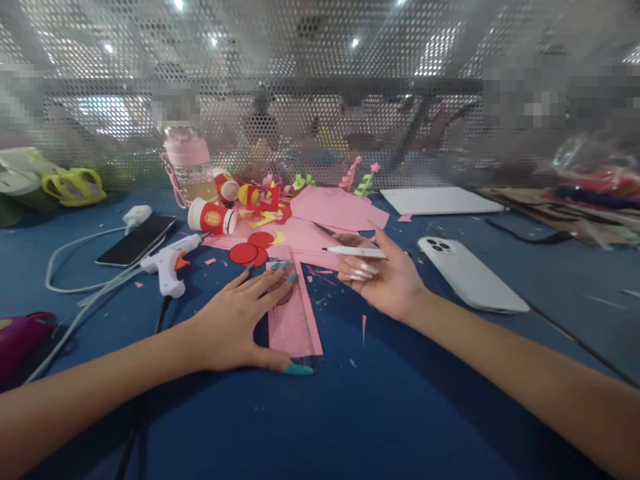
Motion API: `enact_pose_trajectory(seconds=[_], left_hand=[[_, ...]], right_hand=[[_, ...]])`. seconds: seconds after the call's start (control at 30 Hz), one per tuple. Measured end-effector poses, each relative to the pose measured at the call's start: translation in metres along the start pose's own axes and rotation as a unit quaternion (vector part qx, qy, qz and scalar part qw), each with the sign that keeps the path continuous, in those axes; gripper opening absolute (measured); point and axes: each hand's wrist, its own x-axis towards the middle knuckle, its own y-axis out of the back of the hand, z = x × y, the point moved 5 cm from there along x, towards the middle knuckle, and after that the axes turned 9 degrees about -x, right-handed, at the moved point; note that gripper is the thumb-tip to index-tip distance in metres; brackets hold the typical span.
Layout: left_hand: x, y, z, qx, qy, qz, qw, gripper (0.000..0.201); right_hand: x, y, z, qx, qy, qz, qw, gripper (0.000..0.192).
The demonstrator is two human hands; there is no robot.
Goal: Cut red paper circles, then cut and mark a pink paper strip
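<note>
My left hand (233,323) lies spread out, its fingertips pressing on a strip of pink paper (309,320). Over that strip lies a clear plastic sheet or template (287,333), partly hidden by the fingers. My right hand (383,277) is raised to the right of the strip, its fingers closed around a white pen (360,252) whose dark tip points left. A dark pointed blade (325,230) shows just beyond these fingers; I cannot tell whether it is held too. Red paper circles (244,254) sit beyond my left fingertips.
Larger pink sheets (340,208) and paper cups (213,217) are farther back. To the left are a white glue gun (170,263), a black phone (136,240), cables and a bottle (187,163). A white phone (470,277) lies right. A perforated metal screen (310,87) bounds the table's back.
</note>
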Motion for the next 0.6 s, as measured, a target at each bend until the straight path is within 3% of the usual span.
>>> enact_pose_trajectory(seconds=[0.17, 0.37, 0.5, 0.6], left_hand=[[-0.002, 0.0, 0.0, 0.003, -0.001, 0.008, 1.0, 0.104], [-0.004, 0.0, 0.0, -0.005, -0.003, 0.011, 1.0, 0.105], [-0.005, 0.0, 0.001, -0.008, -0.006, 0.009, 1.0, 0.105], [-0.004, 0.0, 0.001, -0.007, -0.012, 0.015, 1.0, 0.101]], right_hand=[[-0.004, -0.005, 0.004, -0.109, 0.057, 0.043, 0.992, 0.03], [0.001, -0.028, 0.005, -0.271, 0.118, 0.098, 0.95, 0.041], [0.015, -0.039, 0.002, -0.321, 0.167, 0.118, 0.925, 0.039], [0.023, -0.039, 0.005, -0.326, 0.151, 0.106, 0.927, 0.042]])
